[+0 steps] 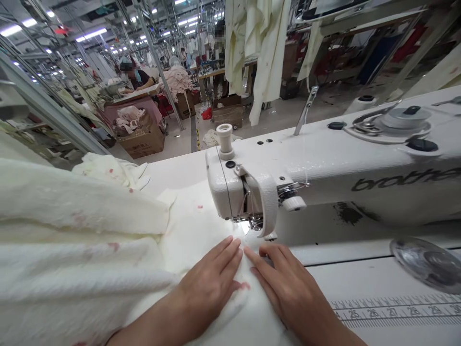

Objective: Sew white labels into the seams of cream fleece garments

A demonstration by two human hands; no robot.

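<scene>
Cream fabric [82, 250] with small pink marks lies bunched across the left of the sewing table and runs under the needle area of a white sewing machine [324, 168]. My left hand [212, 281] lies flat on the fabric, fingers stretched toward the lit presser foot [254, 223]. My right hand [284, 283] rests flat beside it, fingertips almost meeting the left fingertips just in front of the foot. Both hands press the cloth and hold nothing.
A printed ruler [396, 310] runs along the table's front right. A metal disc [428, 262] sits at the right. Beyond the table are cardboard boxes [142, 139] of cloth, hanging cream garments [262, 53], and a seated person [135, 77] at another station.
</scene>
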